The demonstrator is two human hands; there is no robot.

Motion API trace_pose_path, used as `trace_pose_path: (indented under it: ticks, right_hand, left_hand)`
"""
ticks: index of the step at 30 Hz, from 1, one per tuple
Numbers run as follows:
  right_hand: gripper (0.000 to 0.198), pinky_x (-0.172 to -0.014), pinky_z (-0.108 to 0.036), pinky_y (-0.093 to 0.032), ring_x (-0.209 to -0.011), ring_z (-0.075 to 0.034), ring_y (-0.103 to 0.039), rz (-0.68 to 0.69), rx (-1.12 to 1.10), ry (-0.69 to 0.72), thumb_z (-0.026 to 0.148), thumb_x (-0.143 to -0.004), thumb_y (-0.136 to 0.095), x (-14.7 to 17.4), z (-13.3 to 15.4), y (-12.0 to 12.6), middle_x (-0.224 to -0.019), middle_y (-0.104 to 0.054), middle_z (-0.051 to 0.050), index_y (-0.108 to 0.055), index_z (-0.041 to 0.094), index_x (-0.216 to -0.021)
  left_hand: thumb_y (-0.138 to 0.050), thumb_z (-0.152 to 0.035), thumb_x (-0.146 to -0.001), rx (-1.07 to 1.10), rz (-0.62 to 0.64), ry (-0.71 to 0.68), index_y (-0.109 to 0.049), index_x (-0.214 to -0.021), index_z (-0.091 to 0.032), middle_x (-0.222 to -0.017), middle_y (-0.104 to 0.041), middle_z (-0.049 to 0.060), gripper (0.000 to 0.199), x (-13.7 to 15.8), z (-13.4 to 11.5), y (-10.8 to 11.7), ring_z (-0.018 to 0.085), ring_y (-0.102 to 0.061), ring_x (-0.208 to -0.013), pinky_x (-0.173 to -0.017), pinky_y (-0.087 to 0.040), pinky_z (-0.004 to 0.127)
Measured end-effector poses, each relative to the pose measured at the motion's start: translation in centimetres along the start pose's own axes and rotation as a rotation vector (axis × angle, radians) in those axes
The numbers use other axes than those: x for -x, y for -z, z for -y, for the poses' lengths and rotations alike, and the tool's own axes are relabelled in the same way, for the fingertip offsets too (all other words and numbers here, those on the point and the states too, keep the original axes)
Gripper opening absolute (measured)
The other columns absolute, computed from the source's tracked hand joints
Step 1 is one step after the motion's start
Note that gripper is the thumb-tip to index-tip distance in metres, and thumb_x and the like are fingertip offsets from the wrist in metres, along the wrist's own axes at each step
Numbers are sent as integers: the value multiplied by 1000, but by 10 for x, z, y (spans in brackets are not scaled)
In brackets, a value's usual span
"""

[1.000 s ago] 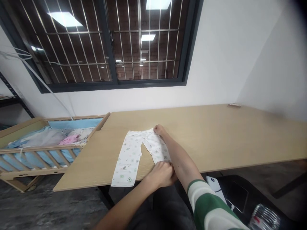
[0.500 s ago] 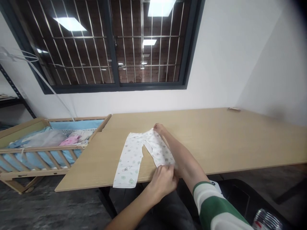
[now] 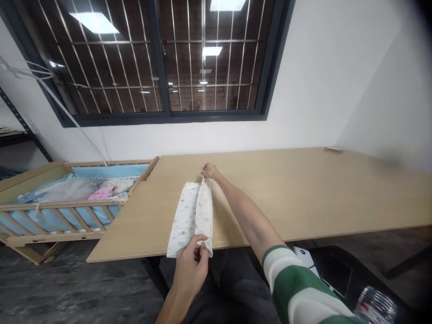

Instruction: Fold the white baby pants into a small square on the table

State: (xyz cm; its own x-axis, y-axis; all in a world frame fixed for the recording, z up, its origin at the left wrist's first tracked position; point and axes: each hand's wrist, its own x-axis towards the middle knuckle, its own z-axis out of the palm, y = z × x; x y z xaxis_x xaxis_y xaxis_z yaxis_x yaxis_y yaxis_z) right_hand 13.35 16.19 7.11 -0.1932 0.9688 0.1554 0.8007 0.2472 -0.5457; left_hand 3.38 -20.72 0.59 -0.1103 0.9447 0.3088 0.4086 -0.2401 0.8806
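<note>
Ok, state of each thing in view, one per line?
baby trousers: on the table edge, one leg lifted over the other, pinched at both ends
left hand: pinching the near hem
right hand: pinching the far waist end
table: bearing the trousers
crib: beside the table, holding bedding
window: shut, barred

We note the baby trousers (image 3: 192, 216) on the tabletop (image 3: 303, 193) (near edge); crib (image 3: 67, 202) to its left.

Both hands (image 3: 192, 265) pinching, right arm outstretched
</note>
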Motion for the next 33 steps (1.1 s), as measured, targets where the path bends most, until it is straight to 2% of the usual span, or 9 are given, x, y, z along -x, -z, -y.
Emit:
trace_pose_path:
  ticks: [6, 10, 16, 19, 22, 24, 26, 29, 33]
  right_hand:
    - [38, -64, -19, -47, -80, -17, -67, 58, -7, 22, 9, -73, -70, 1, 44, -55, -85, -73, -4, -66, 15, -111]
    - [41, -69, -21, -48, -93, -20, -67, 57, 13, 23, 10, -74, -69, 1, 64, -79, -102, -73, -8, -64, 16, -114]
    - [24, -70, -25, -49, -91, -23, -68, 90, 28, 43, 12, -79, -65, 13, 68, -91, -101, -72, -11, -67, 14, -103]
    - [27, -79, -28, -51, -99, -24, -67, 92, 16, 113, 18, -87, -61, 22, 69, -85, -109, -72, -13, -65, 14, -113]
    - [35, -94, -31, -49, -114, -24, -63, 89, -5, 229, 26, -96, -54, 39, 72, -71, -130, -66, -13, -58, 15, -130]
    - [43, -104, -35, -45, -125, -25, -58, 119, -22, 383, 35, -99, -53, 60, 75, -60, -143, -58, -13, -53, 18, -139]
    - [56, -114, -41, -38, -138, -28, -49, 202, -43, 606, 47, -101, -51, 93, 77, -49, -155, -46, -15, -45, 18, -149]
    - [67, -123, -43, -23, -153, -28, -27, 418, -65, 913, 55, -102, -45, 155, 76, -39, -166, -27, -12, -32, 21, -159]
    - [64, -127, -37, -10, -157, -20, -11, 700, -46, 1087, 53, -105, -39, 219, 64, -42, -169, -19, -4, -25, 27, -162]
  left_hand:
    - [-53, -44, -90, -62, -91, 99, -69, -101, -22, -63, -73, 1, 29, 13, 33, 26, 20, -72, -62, -57, -54, 27]
    - [-51, -44, -90, -150, -126, 133, -69, -103, -20, -62, -72, 2, 32, 14, 51, 33, 19, -68, -55, -55, -51, 26]
    - [-46, -39, -93, -281, -103, 172, -69, -106, -21, -59, -69, 0, 32, 17, 69, 36, 19, -69, -56, -56, -48, 26]
    - [-46, -36, -94, -492, -132, 141, -65, -113, -20, -56, -65, -2, 31, 21, 66, 39, 21, -68, -56, -56, -45, 28]
    - [-50, -41, -96, -757, -308, 2, -60, -120, -16, -61, -65, 0, 36, 27, 52, 40, 25, -69, -65, -64, -47, 34]
    - [-51, -42, -97, -832, -355, -157, -60, -119, -16, -77, -70, 6, 35, 31, 41, 38, 27, -70, -77, -72, -49, 37]
    - [-51, -39, -98, -859, -306, -298, -60, -122, -16, -104, -73, 13, 35, 32, 33, 32, 29, -69, -98, -82, -51, 40]
    - [-51, -36, -98, -936, -229, -384, -52, -139, -10, -143, -57, 21, 49, 35, 35, 18, 37, -52, -134, -101, -47, 47]
    - [-53, -38, -96, -1053, -224, -376, -55, -138, -3, -145, -54, 26, 55, 42, 58, 2, 43, -39, -143, -114, -36, 59]
